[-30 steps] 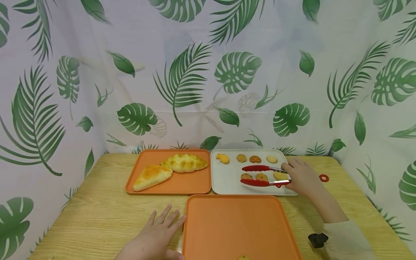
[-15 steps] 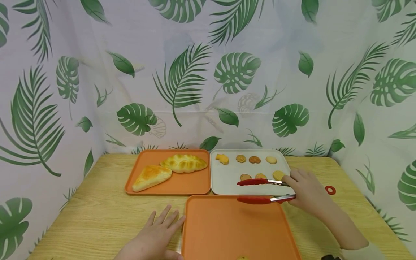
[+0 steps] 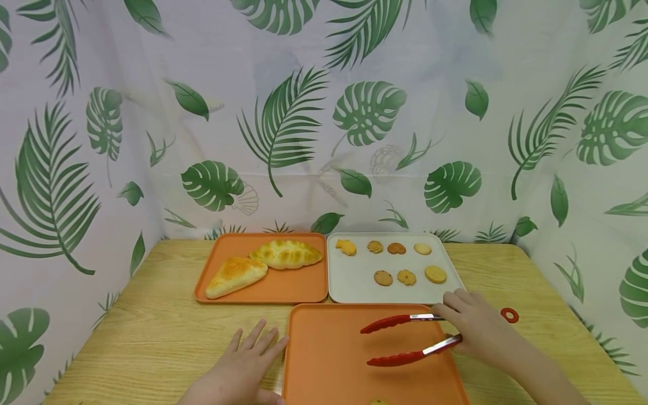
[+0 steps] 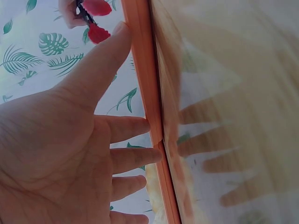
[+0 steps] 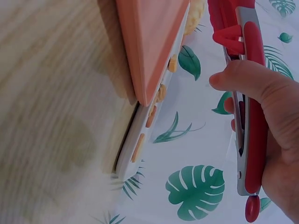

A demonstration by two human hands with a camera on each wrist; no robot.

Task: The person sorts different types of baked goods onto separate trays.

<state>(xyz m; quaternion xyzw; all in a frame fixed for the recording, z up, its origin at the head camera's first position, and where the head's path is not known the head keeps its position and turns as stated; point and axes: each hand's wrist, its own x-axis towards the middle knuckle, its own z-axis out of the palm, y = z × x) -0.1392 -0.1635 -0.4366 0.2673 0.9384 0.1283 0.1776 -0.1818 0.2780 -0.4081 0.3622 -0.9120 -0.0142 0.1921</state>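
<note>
My right hand grips red-and-silver tongs by the handles, also seen in the right wrist view around the tongs. Their red tips stand apart above the near orange tray, with nothing between them. My left hand lies with fingers spread beside that tray's left edge; in the left wrist view the hand has straight fingers at the orange rim. Part of a cookie shows at the bottom of the near tray, mostly cut off by the frame.
Behind stands a white tray with several cookies in two rows. To its left, another orange tray bears a triangular bread and a braided bread. A leaf-patterned cloth hangs behind the wooden table.
My right hand has drawn the tongs from over the white tray toward me, above the near orange tray. Their tips have spread wider. The left hand has stayed in place.
</note>
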